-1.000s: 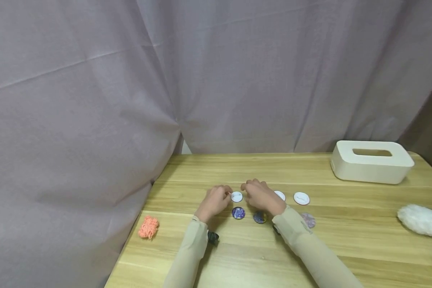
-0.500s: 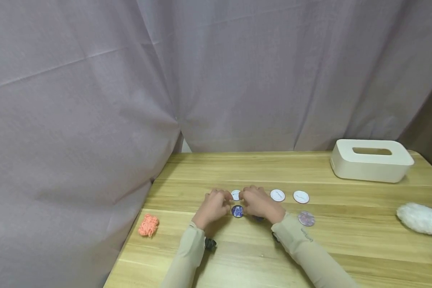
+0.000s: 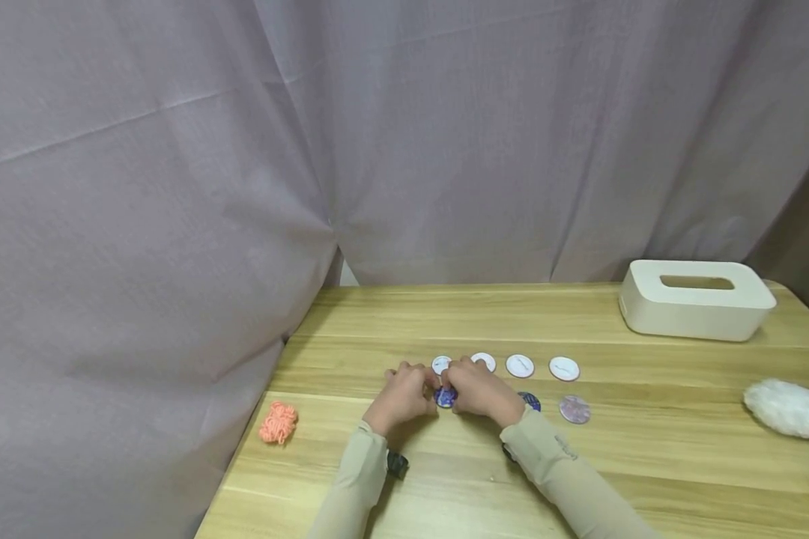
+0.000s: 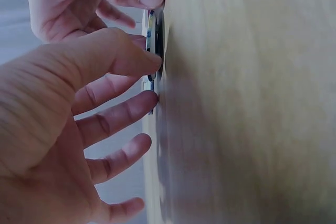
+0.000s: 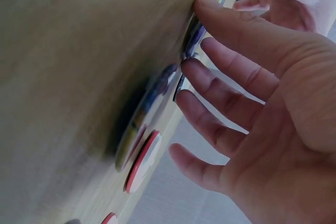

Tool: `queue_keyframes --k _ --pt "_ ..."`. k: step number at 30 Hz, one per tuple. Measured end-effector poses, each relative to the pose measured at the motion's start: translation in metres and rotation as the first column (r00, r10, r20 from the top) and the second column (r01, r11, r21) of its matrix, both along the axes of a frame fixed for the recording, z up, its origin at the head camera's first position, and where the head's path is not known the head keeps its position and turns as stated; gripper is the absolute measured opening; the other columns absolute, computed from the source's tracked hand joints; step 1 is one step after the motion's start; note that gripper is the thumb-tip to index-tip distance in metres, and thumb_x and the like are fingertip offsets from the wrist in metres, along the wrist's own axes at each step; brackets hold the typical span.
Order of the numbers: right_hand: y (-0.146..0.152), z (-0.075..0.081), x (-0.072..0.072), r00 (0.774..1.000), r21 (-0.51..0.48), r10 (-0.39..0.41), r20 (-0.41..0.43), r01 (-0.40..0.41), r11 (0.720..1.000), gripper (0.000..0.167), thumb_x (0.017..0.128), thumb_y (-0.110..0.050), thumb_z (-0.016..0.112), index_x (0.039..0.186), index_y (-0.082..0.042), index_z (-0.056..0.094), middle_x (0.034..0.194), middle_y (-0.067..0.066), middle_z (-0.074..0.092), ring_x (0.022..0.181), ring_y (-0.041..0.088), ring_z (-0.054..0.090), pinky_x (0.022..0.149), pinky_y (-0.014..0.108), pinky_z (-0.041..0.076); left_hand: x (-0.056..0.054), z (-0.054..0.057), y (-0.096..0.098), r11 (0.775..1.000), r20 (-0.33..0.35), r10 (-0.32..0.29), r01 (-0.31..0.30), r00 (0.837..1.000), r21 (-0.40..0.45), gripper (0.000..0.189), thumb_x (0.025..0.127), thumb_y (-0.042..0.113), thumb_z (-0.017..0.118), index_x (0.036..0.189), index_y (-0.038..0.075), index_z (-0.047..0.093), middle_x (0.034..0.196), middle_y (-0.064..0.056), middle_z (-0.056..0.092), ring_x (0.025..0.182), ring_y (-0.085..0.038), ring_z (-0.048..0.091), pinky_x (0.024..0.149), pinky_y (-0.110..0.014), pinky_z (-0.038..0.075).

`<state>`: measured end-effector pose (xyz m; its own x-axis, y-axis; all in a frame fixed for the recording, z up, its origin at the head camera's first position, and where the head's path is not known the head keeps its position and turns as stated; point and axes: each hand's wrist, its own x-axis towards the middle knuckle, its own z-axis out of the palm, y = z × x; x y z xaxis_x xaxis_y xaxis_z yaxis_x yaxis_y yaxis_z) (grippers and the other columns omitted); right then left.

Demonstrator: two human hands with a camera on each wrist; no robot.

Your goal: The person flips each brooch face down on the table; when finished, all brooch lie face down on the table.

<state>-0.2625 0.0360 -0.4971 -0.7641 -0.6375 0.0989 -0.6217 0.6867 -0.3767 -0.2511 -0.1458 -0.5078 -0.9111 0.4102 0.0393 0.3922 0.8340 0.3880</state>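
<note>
Left grip (image 3: 401,397) and right grip (image 3: 480,391) hold the purple-blue badge (image 3: 446,398).

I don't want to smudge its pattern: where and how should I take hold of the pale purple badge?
Pinch the pale purple badge by opposite edges of its rim, probably best from its right. It is a thin disc lying flat, patterned side up, and bare tabletop lies on its right, while the right sleeve is close on its near left.

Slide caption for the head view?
Left grip and right grip hold a round blue-purple badge at a pale wooden table.
</note>
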Motion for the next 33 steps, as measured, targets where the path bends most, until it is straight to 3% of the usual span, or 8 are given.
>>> queue_keyframes --k 9,17,26,33 --pt "0.002 0.001 -0.001 0.998 -0.034 0.046 -0.043 -0.048 0.998 0.024 0.064 0.002 0.08 0.068 -0.014 0.063 0.071 -0.006 0.054 0.07 0.017 0.049 0.066 0.038 0.043 -0.002 -0.003 -0.001 0.998 -0.011 -0.023 0.024 1.0 0.062 0.024 0.067 0.011 0.088 0.085 0.018 0.074 0.089 0.01 0.069 0.083 -0.013 0.05 0.086 -0.046 0.032" --pt "0.006 0.006 -0.004 0.997 -0.056 0.073 0.001 -0.073 0.996 0.014 0.076 0.0 0.079 0.074 -0.011 0.072 0.071 -0.007 0.065 0.066 0.012 0.058 0.065 0.033 0.05 -0.003 -0.004 -0.008 0.991 -0.04 -0.045 0.049 0.998 0.124 0.013 0.076 0.007 0.083 0.083 0.017 0.077 0.086 0.009 0.074 0.087 -0.015 0.055 0.095 -0.061 0.031" --pt "0.01 0.007 -0.006 0.996 -0.08 0.079 -0.034 -0.082 0.993 0.023 0.082 0.008 0.065 0.069 -0.011 0.064 0.061 -0.01 0.046 0.058 0.008 0.041 0.056 0.026 0.037 -0.007 0.004 -0.01 0.988 -0.071 -0.069 0.078 0.995 0.13 0.005 0.085 0.009 0.079 0.086 0.014 0.079 0.087 0.007 0.076 0.084 -0.013 0.062 0.095 -0.061 0.033" --pt "0.011 0.003 -0.006 0.995 -0.134 0.093 -0.031 -0.097 0.986 0.025 0.084 0.01 0.065 0.067 -0.007 0.061 0.06 -0.01 0.044 0.056 0.006 0.038 0.053 0.023 0.035 -0.006 0.007 -0.005 0.99 -0.052 -0.055 0.061 0.997 0.125 0.006 0.084 0.009 0.078 0.088 0.014 0.079 0.085 0.006 0.076 0.08 -0.009 0.062 0.092 -0.053 0.037"
